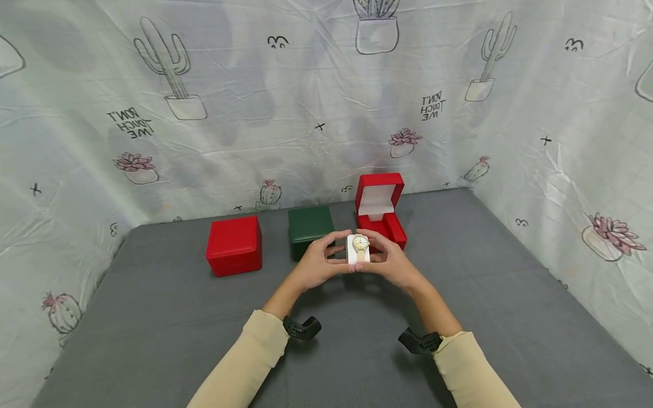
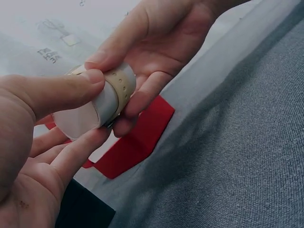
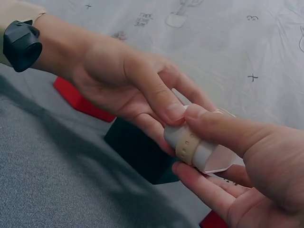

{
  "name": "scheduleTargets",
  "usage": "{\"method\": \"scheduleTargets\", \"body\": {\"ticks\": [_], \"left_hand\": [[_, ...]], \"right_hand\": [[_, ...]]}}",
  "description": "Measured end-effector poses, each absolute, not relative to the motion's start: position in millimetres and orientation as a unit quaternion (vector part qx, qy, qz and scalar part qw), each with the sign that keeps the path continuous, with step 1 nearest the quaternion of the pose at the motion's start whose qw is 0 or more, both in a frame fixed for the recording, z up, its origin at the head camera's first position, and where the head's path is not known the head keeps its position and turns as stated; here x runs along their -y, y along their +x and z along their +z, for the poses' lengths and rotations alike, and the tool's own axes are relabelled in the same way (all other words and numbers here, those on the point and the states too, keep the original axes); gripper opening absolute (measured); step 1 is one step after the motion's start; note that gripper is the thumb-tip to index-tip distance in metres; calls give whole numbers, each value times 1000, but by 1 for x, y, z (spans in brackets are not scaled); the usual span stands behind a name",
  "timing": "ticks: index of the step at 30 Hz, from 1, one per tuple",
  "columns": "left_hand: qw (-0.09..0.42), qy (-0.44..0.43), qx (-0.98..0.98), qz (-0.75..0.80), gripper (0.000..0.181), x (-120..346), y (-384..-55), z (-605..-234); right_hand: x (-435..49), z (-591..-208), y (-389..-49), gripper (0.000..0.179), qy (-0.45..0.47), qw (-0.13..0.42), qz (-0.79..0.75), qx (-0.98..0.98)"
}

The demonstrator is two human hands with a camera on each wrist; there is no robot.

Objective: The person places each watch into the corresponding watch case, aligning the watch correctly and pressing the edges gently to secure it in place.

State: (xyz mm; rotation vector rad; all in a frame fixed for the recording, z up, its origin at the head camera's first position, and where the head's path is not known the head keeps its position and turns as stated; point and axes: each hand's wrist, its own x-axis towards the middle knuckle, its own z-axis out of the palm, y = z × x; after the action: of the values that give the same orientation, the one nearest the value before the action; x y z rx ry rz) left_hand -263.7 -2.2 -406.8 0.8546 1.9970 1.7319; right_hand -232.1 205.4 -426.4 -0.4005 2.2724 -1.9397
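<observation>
A wristwatch [image 1: 360,243] with a round pale dial and a cream strap is wrapped around a white watch cushion [image 1: 351,249]. Both hands hold the cushion above the table, one at each end. My left hand [image 1: 318,263] pinches its left end between thumb and fingers. At the opposite end my right hand [image 1: 391,262] does the same, the two thumbs close together. Strap holes show on the cream strap [image 2: 121,88] in the left wrist view. Behind the right hand stands an open red watch box [image 1: 380,190] with a white-lined lid, its inside partly hidden.
A closed dark green box [image 1: 310,221] stands behind the left hand, partly covered by it. Farther left is a closed red box [image 1: 234,245]. The grey table [image 1: 168,334] meets a cactus-printed cloth [image 1: 306,96] at the back and sides.
</observation>
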Motion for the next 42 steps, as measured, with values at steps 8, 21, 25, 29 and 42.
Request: {"method": "scheduleTargets", "body": {"ticks": [8,21,25,29,42], "left_hand": [[186,315,-702,611,72,3,-265,-412],[79,337,-772,532,74,-23,-276,-422],[55,342,-798,494,75,-38,-283,-411],[42,342,-823,452,71,-55,-293,-406],[55,288,-860,419,68,-99,-327,-415]], "right_hand": [[-208,-431,-233,68,-170,62,-633,-753],[-217,-399,-222,71,-148,32,-586,-796],[-226,-407,-229,72,-132,-6,-592,-795],[-233,-414,-232,69,-113,-47,-607,-785],[-249,-428,-238,52,37,-151,-514,-844]]}}
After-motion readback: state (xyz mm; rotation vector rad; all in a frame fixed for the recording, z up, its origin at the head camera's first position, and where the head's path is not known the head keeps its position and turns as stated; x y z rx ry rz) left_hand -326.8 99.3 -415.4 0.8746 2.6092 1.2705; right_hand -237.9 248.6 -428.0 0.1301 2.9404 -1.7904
